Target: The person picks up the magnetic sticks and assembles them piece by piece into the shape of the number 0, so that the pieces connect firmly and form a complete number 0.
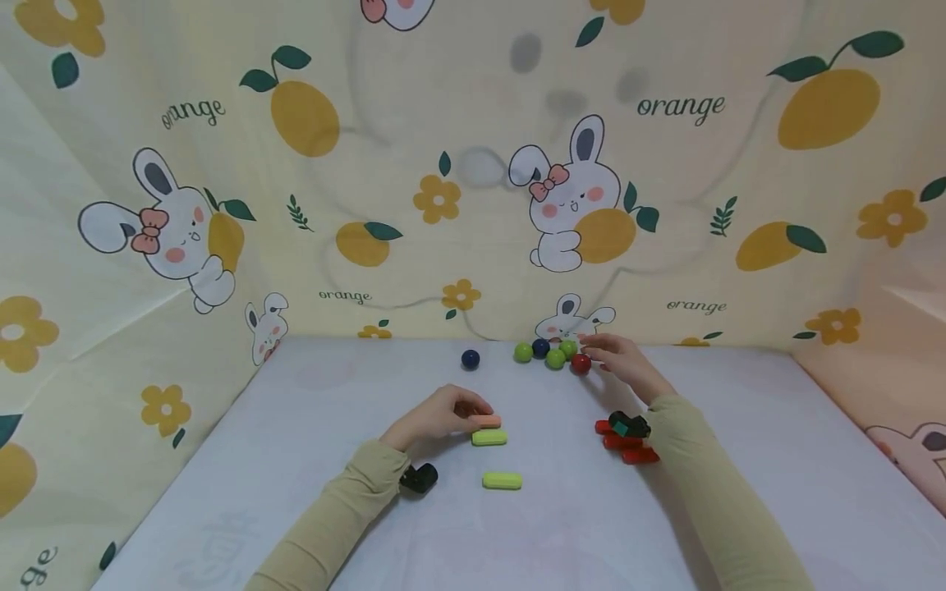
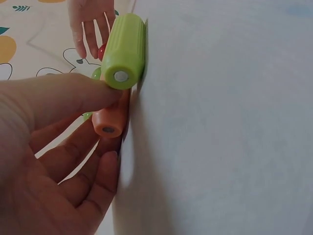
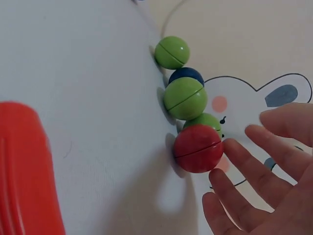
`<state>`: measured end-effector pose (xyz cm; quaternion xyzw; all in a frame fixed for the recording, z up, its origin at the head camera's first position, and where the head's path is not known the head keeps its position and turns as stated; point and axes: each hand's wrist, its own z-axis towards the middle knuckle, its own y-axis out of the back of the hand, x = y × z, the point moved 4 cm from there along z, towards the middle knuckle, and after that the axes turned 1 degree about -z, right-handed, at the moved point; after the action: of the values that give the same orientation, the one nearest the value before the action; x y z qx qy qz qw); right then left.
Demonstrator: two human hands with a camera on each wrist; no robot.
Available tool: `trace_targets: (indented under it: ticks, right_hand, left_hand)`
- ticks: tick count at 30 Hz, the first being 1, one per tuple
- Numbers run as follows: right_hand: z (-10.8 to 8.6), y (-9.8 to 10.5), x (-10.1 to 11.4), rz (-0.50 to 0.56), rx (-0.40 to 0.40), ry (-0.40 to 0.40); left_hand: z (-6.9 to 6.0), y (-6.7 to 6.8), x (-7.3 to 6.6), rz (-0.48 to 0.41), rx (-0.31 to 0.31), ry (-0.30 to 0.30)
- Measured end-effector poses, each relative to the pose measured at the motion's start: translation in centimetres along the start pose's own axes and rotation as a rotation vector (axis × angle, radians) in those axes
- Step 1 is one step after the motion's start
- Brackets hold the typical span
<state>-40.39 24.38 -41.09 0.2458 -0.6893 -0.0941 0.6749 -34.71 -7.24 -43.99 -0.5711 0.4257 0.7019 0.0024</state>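
My left hand (image 1: pixel 442 413) pinches an orange magnetic rod (image 1: pixel 488 421) at the table's middle, thumb on one side and fingers on the other; in the left wrist view the rod's metal end (image 2: pixel 108 129) shows. Beside it lies a lime-green magnetic rod (image 1: pixel 489 438). At the back, my right hand (image 1: pixel 628 365) has its fingers spread and loosely bent by a red ball (image 1: pixel 580 364). In the right wrist view the fingertips come close to the red ball (image 3: pixel 198 148); whether they touch it I cannot tell. Nothing is gripped there.
Green balls (image 1: pixel 555 359) and a dark blue ball (image 1: pixel 541 348) cluster left of the red one. Another dark blue ball (image 1: pixel 470 359) sits apart. A second lime-green rod (image 1: pixel 502 481) lies nearer. Red rods (image 1: pixel 640 455) lie beside the right sleeve. A printed cloth (image 1: pixel 443 271) hangs behind.
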Motion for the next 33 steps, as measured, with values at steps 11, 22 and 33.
trace_targets:
  ticks: [11,22,33]
  right_hand:
    - [-0.3,-0.6,-0.5,-0.070,0.070,0.053]
    - [-0.2,-1.6,-0.4,-0.217,0.119,0.073]
    - [-0.4,-1.7,-0.3,-0.246,0.114,0.095]
  left_hand:
    - [-0.2,-0.2,-0.1,-0.006,0.004,-0.006]
    - [0.0,0.1,-0.1,0.001,-0.015,-0.020]
    - [-0.2,0.1,-0.1,-0.035,-0.057,-0.004]
